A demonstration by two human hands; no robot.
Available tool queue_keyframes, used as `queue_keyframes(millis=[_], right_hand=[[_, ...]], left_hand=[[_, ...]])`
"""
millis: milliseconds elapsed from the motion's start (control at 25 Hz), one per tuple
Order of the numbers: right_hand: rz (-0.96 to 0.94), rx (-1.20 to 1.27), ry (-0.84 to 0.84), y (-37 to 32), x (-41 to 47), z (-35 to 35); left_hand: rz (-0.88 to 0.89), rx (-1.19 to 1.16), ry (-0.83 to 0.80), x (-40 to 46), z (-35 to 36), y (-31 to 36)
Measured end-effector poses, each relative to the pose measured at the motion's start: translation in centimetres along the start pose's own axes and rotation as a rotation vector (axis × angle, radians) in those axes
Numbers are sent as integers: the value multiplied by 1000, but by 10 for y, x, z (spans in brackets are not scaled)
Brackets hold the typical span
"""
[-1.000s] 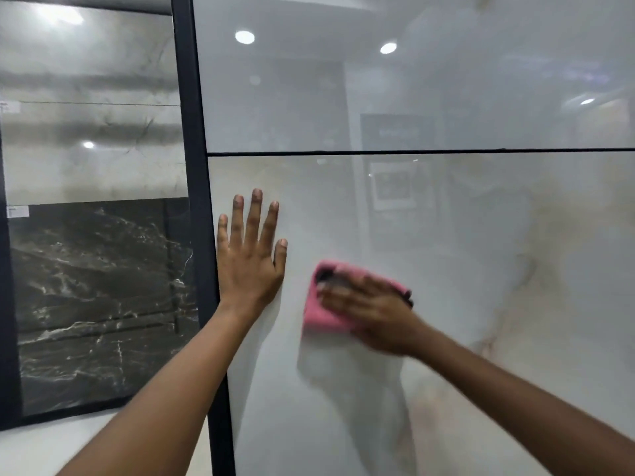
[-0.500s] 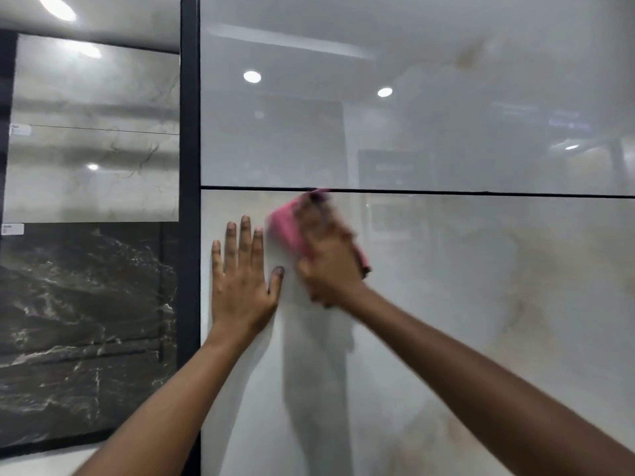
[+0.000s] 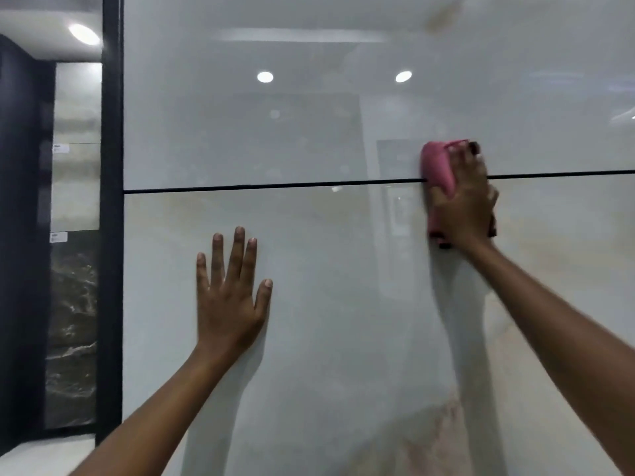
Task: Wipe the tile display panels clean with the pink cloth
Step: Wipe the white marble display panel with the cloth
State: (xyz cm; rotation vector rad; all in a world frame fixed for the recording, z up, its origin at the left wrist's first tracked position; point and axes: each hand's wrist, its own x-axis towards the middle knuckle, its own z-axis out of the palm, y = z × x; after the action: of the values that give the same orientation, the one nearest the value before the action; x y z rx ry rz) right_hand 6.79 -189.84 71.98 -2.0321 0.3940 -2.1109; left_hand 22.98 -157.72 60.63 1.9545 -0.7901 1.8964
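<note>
A large glossy pale tile panel (image 3: pixel 343 304) fills the view, with a second pale panel (image 3: pixel 309 115) above it, split by a thin black joint. My right hand (image 3: pixel 464 204) presses the folded pink cloth (image 3: pixel 436 166) flat against the panels, right across the joint at the upper right. The cloth shows along the hand's left side and above the fingertips. My left hand (image 3: pixel 228 304) rests flat on the lower panel with fingers spread and straight, holding nothing.
A black vertical frame (image 3: pixel 111 218) borders the panels on the left. Beyond it stand other display tiles: a pale marble one (image 3: pixel 75 187) above a dark veined one (image 3: pixel 70 338). Ceiling lights reflect in the upper panel.
My right hand has swept the cloth from beside my left hand up and to the right, onto the joint. The view has shifted right; my left hand stays flat on the lower panel.
</note>
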Motion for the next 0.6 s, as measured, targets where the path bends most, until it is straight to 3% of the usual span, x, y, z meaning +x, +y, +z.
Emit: queue_keyframes(millis=[80, 200, 280, 480, 600], right_hand=[[-332, 70, -60, -21, -79, 23], [-976, -8, -315, -48, -209, 26], [-1080, 23, -374, -38, -198, 22], [-327, 67, -51, 37, -49, -10], [-97, 24, 29, 36, -37, -14]], left_hand=[[-7, 14, -15, -1, -2, 3], [-10, 44, -48, 2, -7, 7], [-25, 53, -70, 3, -9, 8], [-29, 46, -97, 0, -6, 8], [-7, -20, -125, 3, -12, 7]])
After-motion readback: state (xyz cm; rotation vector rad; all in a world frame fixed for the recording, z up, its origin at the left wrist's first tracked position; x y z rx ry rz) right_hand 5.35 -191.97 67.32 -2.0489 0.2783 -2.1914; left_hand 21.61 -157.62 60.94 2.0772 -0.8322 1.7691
